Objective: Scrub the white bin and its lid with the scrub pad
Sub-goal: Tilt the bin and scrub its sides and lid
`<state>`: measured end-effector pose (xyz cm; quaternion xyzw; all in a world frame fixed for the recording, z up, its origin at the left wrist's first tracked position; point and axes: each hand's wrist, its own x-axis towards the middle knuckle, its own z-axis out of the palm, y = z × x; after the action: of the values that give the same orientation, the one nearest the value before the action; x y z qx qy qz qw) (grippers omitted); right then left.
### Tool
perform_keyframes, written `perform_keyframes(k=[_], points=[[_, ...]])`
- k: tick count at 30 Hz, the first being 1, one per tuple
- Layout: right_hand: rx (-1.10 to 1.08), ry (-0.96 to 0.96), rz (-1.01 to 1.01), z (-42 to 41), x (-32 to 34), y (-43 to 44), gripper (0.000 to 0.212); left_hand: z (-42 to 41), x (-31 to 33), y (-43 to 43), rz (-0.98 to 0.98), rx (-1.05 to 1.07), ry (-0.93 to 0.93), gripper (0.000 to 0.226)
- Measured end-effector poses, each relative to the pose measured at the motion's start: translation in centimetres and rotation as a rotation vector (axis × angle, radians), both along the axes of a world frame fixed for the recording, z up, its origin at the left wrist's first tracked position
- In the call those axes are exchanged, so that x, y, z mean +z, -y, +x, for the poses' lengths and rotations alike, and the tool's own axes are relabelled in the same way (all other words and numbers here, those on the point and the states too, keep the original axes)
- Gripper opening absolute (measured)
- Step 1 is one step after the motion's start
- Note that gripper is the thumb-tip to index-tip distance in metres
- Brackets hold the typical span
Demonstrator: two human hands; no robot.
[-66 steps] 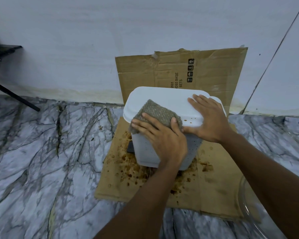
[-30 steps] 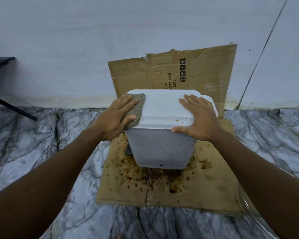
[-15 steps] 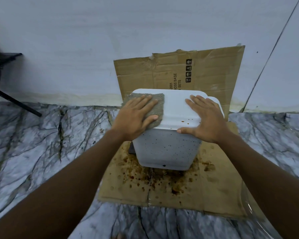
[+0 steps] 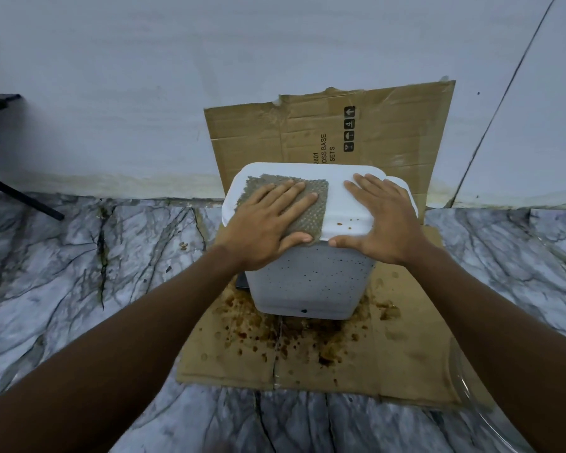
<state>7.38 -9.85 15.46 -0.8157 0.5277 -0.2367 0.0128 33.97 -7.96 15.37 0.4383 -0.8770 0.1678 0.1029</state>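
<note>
The left hand (image 4: 268, 223) has slid the scrub pad (image 4: 309, 220) from the left side of the lid (image 4: 337, 204) up onto its top. Now this hand lies flat and spread, pressing the pad on the lid's left half. The right hand (image 4: 383, 220) stays flat and spread on the right half, keeping the white bin (image 4: 307, 282) steady. The bin stands on stained cardboard (image 4: 406, 354) on the floor (image 4: 79, 273), near the wall. Brown spots (image 4: 343, 224) sit by the lid's front edge, so scrubbing is not done.
</note>
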Motion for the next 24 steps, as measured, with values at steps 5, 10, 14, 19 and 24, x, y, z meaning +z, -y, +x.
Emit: perform_keyframes(k=[5,10,14,19,24], points=[[-0.005,0.005,0.003,0.3,0.2,-0.3,0.119,6.1,0.2,0.5,0.048,-0.046,-0.035,0.072],[-0.018,0.001,-0.003,0.5,0.2,0.0,0.118,3.5,0.0,-0.1,-0.023,0.049,-0.067,0.071],[-0.004,0.009,-0.040,0.2,-0.1,0.2,0.115,-1.7,0.4,0.1,-0.014,0.025,-0.024,0.072],[0.008,0.007,-0.035,0.1,-0.1,0.1,0.114,-1.7,0.4,0.3,0.006,-0.014,-0.062,0.072],[-0.001,0.004,-0.034,0.2,0.0,-0.1,0.116,3.1,1.0,0.6,0.083,-0.036,-0.039,0.073]])
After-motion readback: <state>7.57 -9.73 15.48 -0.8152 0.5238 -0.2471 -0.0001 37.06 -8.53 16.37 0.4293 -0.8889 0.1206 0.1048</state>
